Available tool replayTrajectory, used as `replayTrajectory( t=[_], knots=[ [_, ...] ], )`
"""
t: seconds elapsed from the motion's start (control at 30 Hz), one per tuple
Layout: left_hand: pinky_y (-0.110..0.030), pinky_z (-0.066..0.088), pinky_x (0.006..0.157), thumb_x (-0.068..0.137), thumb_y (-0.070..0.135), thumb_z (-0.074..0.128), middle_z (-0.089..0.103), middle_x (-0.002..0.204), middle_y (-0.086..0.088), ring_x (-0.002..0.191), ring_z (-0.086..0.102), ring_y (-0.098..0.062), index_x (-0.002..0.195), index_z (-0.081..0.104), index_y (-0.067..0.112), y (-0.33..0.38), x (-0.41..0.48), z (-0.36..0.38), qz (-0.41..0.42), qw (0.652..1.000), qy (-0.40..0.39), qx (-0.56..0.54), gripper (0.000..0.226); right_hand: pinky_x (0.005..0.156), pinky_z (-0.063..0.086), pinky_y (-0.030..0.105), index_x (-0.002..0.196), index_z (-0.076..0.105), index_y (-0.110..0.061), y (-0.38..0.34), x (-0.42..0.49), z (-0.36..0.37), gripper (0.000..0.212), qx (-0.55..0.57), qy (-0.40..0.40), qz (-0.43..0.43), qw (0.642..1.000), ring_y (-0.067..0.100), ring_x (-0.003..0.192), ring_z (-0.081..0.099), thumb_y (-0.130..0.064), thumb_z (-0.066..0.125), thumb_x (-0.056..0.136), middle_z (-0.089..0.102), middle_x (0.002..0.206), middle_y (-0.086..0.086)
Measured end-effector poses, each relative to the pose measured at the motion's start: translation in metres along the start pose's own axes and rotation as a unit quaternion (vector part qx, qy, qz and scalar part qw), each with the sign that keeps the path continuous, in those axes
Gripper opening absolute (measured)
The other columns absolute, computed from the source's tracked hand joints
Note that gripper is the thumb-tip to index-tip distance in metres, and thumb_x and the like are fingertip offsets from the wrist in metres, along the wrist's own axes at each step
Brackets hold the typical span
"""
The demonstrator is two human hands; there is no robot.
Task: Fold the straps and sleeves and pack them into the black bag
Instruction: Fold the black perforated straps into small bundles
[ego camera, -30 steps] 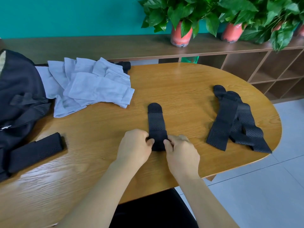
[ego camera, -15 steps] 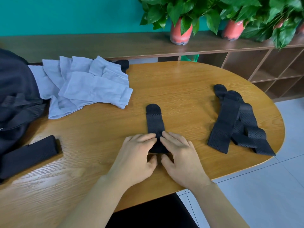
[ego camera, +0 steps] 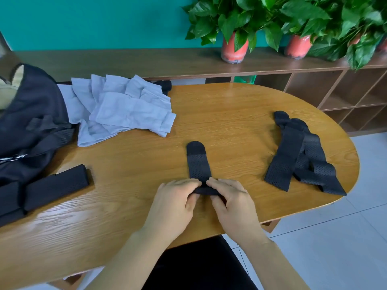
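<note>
View: we wear one wide-angle head camera.
Facing: we look forward and down over the table (ego camera: pixel 230 114), wall (ego camera: pixel 104 21) at 12 o'clock.
Nearness: close; table's near edge at 6 o'clock.

One strap (ego camera: pixel 198 164) lies between left hand (ego camera: pixel 173 206) and right hand (ego camera: pixel 234 206); at least two more straps (ego camera: pixel 284 155) lie right of the right hand; several sleeves (ego camera: pixel 129 111) and one black bag (ego camera: pixel 35 114) sit left of the left hand.

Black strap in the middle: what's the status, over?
Left hand and right hand pinch the black strap at its near end. Rounded far end flat on the table. Nothing in the way, over.
</note>
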State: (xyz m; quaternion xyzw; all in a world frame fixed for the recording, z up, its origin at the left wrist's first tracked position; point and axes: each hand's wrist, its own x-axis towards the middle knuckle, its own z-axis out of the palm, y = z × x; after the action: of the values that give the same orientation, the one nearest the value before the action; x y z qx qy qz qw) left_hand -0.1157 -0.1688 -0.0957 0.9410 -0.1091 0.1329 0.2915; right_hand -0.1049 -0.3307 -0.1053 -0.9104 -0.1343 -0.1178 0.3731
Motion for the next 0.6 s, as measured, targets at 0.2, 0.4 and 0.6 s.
replayTrajectory(
  t=[0.2, 0.4, 0.6],
  knots=[
    [-0.019, 0.029, 0.049, 0.095, 0.024, 0.06, 0.044, 0.055, 0.013, 0.049, 0.044, -0.007, 0.075, 0.052, 0.018, 0.007, 0.009, -0.002, -0.09, 0.995, 0.045, -0.019, 0.022, 0.073, 0.049, 0.033, 0.106, 0.069, -0.016, -0.012, 0.016, 0.007, 0.017, 0.014, 0.039, 0.096, 0.995, 0.018, 0.089, 0.06, -0.021, 0.059, 0.094, 0.064, 0.086, -0.005],
    [-0.017, 0.023, 0.048, 0.096, 0.026, 0.057, 0.043, 0.056, 0.01, 0.05, 0.042, -0.009, 0.06, 0.041, 0.025, 0.008, 0.029, 0.002, -0.184, 0.982, 0.035, 0.009, 0.039, 0.061, 0.035, 0.028, 0.095, 0.066, -0.011, -0.02, 0.036, 0.021, 0.018, -0.074, 0.063, 0.113, 0.989, 0.019, 0.085, 0.053, -0.024, 0.053, 0.097, 0.056, 0.082, -0.002],
    [-0.016, 0.04, 0.06, 0.097, 0.031, 0.056, 0.063, 0.083, 0.003, 0.072, 0.058, -0.01, 0.091, 0.065, 0.018, 0.007, 0.035, 0.004, -0.221, 0.974, 0.021, 0.034, 0.017, 0.061, 0.033, 0.025, 0.103, 0.07, -0.016, -0.024, 0.039, 0.028, 0.021, -0.143, 0.049, 0.121, 0.981, 0.016, 0.091, 0.05, -0.027, 0.052, 0.098, 0.056, 0.1, 0.002]
  ],
)
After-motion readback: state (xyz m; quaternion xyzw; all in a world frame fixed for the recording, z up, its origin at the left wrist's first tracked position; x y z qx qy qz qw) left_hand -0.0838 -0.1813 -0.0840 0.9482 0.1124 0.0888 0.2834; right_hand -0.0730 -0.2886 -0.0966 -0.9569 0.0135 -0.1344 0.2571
